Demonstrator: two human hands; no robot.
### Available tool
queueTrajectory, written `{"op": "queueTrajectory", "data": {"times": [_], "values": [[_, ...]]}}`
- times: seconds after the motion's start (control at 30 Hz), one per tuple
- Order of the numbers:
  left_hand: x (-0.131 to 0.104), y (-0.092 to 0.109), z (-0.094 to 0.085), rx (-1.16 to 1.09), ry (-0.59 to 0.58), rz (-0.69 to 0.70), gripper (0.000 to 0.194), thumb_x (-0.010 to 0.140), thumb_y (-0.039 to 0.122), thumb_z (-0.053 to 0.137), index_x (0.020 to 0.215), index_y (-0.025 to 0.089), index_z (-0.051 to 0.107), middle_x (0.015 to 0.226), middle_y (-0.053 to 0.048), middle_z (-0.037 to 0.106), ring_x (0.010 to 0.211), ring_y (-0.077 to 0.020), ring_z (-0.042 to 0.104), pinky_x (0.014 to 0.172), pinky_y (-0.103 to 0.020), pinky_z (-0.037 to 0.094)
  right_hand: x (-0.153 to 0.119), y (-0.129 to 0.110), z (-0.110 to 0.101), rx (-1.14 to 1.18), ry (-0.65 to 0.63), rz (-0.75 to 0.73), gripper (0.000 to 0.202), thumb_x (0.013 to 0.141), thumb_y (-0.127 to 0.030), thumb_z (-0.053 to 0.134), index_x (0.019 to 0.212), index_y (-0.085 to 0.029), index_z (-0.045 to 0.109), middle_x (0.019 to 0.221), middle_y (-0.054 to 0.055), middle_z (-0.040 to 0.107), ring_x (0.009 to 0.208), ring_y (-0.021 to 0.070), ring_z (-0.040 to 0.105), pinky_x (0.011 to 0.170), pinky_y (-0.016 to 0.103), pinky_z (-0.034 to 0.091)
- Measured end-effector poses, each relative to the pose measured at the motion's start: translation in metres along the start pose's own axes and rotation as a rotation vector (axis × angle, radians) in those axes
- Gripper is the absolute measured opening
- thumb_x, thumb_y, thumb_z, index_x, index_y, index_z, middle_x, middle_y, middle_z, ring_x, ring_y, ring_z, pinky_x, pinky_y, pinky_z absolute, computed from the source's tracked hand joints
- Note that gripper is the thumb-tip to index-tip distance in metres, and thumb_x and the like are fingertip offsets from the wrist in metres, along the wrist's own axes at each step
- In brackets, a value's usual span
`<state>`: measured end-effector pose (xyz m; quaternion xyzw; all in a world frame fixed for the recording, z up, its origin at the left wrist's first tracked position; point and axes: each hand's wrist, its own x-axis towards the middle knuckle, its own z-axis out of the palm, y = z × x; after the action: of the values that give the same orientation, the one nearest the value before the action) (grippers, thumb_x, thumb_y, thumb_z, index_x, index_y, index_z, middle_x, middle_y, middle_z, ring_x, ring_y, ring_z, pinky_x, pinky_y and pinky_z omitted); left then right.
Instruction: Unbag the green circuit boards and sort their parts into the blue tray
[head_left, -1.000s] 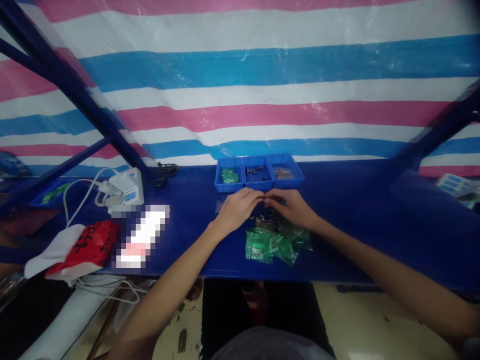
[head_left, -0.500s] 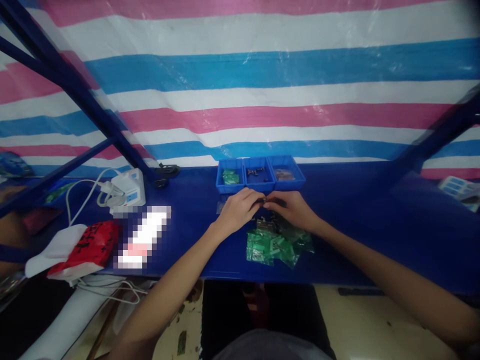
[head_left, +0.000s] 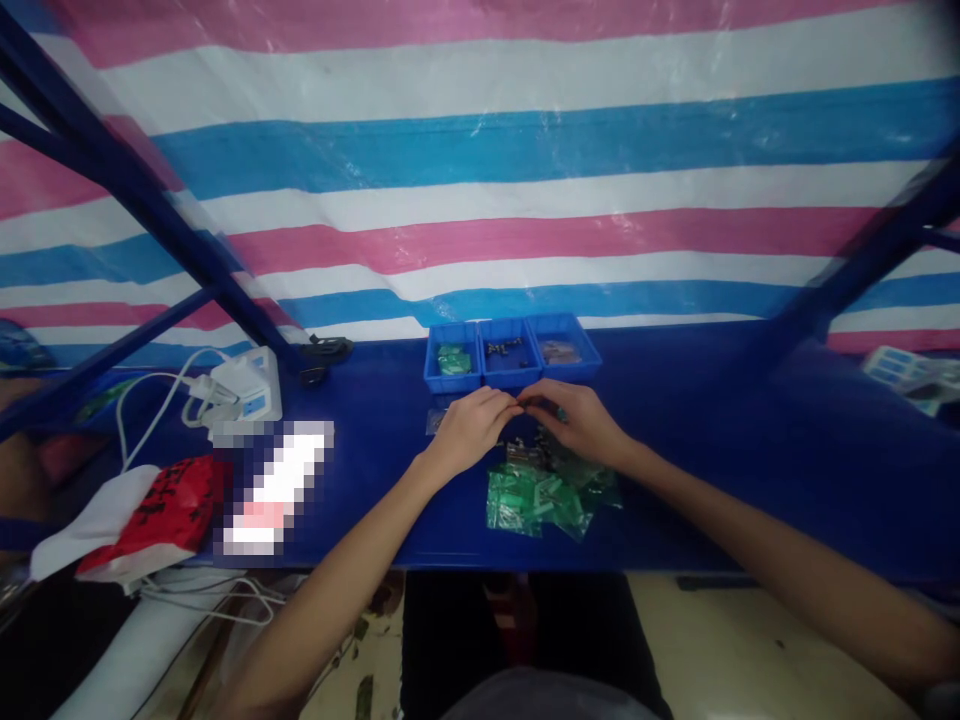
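Observation:
My left hand [head_left: 474,425] and my right hand [head_left: 574,412] meet fingertip to fingertip over the table, just in front of the blue bins. The fingers of both are closed in a pinch, and whatever lies between them is too small and hidden to name. A bit of green shows at the right hand's fingers. Below the hands lies a heap of small green plastic packets [head_left: 517,500], with dark metal pieces [head_left: 525,453] at its upper edge. A small clear packet [head_left: 435,419] rests left of my left hand.
Three joined blue bins hold green packets [head_left: 454,360], small dark parts [head_left: 504,347] and pale packets [head_left: 560,352]. On the left are a white power strip [head_left: 247,388] with cables, a red bag [head_left: 169,510] and a blurred-out sheet [head_left: 281,485]. Blue frame posts [head_left: 161,225] stand at both sides.
The view has shifted slightly. My fingertips have come closer together, and the small dark piece seen between them earlier is now hidden. The packets and bins stay in place.

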<state>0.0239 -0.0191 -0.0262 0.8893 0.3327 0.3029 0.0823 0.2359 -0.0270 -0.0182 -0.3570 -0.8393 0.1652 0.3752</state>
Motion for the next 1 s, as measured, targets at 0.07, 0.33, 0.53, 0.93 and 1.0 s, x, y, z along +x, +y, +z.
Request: {"op": "queueTrajectory", "data": {"times": [0.07, 0.33, 0.53, 0.93, 1.0], "values": [[0.000, 0.001, 0.000, -0.010, -0.007, -0.023, 0.027, 0.105, 0.033, 0.044, 0.100, 0.016, 0.064, 0.094, -0.006, 0.069, 0.091, -0.0193, 0.064, 0.078, -0.031, 0.051, -0.002, 0.000, 0.001, -0.001, 0.004, 0.004, 0.014, 0.095, -0.018, 0.055, 0.104, -0.021, 0.065, 0.097, 0.004, 0.073, 0.082, 0.0185, 0.068, 0.072, 0.029, 0.052], [0.000, -0.009, -0.016, 0.073, 0.065, -0.076, 0.019, 0.100, 0.027, 0.048, 0.111, 0.018, 0.062, 0.100, -0.006, 0.068, 0.093, -0.0198, 0.065, 0.085, -0.034, 0.053, 0.027, 0.024, -0.005, -0.255, 0.132, -0.106, 0.016, 0.098, -0.021, 0.049, 0.103, -0.022, 0.064, 0.100, 0.009, 0.070, 0.095, 0.0269, 0.062, 0.087, 0.044, 0.050], [-0.003, -0.023, -0.036, -0.012, -0.103, -0.062, 0.015, 0.093, 0.025, 0.058, 0.103, 0.019, 0.067, 0.088, -0.003, 0.067, 0.080, -0.0168, 0.064, 0.072, -0.029, 0.051, 0.051, 0.033, -0.005, -0.357, 0.173, -0.113, 0.029, 0.093, -0.009, 0.043, 0.110, -0.018, 0.064, 0.108, 0.014, 0.067, 0.105, 0.0321, 0.055, 0.093, 0.052, 0.046], [-0.003, -0.011, -0.032, -0.080, -0.406, -0.062, 0.010, 0.083, 0.025, 0.069, 0.091, 0.023, 0.073, 0.087, -0.002, 0.065, 0.071, -0.0151, 0.062, 0.061, -0.026, 0.044, -0.006, -0.003, 0.007, -0.238, -0.103, -0.118, 0.018, 0.097, -0.015, 0.048, 0.104, -0.019, 0.064, 0.099, 0.012, 0.067, 0.096, 0.0276, 0.057, 0.085, 0.045, 0.050], [-0.002, -0.009, -0.031, -0.041, -0.417, -0.048, 0.009, 0.083, 0.023, 0.068, 0.092, 0.023, 0.071, 0.090, -0.002, 0.065, 0.074, -0.0161, 0.062, 0.061, -0.026, 0.043, -0.004, -0.004, 0.006, -0.238, -0.112, -0.112, 0.017, 0.098, -0.016, 0.048, 0.103, -0.018, 0.064, 0.098, 0.012, 0.067, 0.096, 0.0274, 0.057, 0.083, 0.045, 0.050]]}}
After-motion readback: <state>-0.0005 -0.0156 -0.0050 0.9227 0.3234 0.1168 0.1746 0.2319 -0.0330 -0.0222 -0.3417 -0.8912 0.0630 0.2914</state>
